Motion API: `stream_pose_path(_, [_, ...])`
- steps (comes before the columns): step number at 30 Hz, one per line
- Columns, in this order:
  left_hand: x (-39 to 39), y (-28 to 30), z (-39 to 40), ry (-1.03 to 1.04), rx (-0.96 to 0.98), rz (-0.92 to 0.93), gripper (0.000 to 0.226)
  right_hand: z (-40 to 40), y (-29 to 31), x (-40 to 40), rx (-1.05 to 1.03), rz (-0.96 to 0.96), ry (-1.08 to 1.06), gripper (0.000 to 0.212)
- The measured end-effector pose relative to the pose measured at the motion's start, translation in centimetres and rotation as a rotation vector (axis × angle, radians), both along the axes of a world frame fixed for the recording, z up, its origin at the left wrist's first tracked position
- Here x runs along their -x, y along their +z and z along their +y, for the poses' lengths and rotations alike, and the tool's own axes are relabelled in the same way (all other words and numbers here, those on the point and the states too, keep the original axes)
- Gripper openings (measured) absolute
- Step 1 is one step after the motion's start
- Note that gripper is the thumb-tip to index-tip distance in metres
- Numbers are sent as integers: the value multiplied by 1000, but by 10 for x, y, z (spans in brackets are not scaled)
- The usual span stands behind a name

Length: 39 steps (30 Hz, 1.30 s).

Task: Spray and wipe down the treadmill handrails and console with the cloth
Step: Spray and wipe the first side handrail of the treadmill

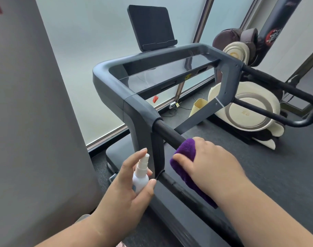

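A grey treadmill frame fills the middle of the head view. Its black left handrail [167, 133] runs from the frame corner down toward me. My right hand [210, 161] grips a purple cloth [185, 157] wrapped over that handrail. My left hand [132, 180] holds a small white spray bottle [141, 173] upright just left of the rail, index finger raised beside the nozzle. The glossy console panel [170, 70] spans the frame further away. A dark screen [151, 26] stands above it. The right handrail [276, 84] reaches out at the far right.
A grey pillar [32, 122] stands close on my left. Frosted windows [91, 50] lie behind the treadmill. A cream and brown massage chair [246, 111] sits to the right, with a dark punching bag [275, 29] above it. The treadmill belt [259, 166] lies below the rails.
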<state>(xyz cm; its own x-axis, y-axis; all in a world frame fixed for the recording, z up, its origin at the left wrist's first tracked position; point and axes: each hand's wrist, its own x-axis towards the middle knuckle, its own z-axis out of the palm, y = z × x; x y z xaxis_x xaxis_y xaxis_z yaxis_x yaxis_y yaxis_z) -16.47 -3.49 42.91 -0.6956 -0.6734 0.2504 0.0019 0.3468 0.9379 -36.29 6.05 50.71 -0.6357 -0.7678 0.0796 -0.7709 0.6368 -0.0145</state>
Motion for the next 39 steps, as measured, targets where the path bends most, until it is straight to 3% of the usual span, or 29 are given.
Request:
stream_pose_path(4, [-4,4,2,22,71,4,71,-52,-4,-8,-37,125,27,85])
stream_pose_path(8, [-3,5,7,40,109,3,79,-106,-5,-12,-31,95,50,80])
stream_pose_path(12, [2,5,15,26,84,30,72,-108,-6,-8,-18,55,70,76])
stream_pose_path(16, [10,2,29,9,13,32,70,-66,-1,0,2,-86,35,71])
stream_pose_path(23, [35,10,79,-98,38,46,71,43,-2,15,-7,-111,38,63])
stream_pose_path(33, [61,17,155,-159,88,28,70,177,-1,31,22,-159,23,70])
stream_pose_path(39, [66,18,183,-129,106,-9,68,247,-16,36,165,-147,-20,76])
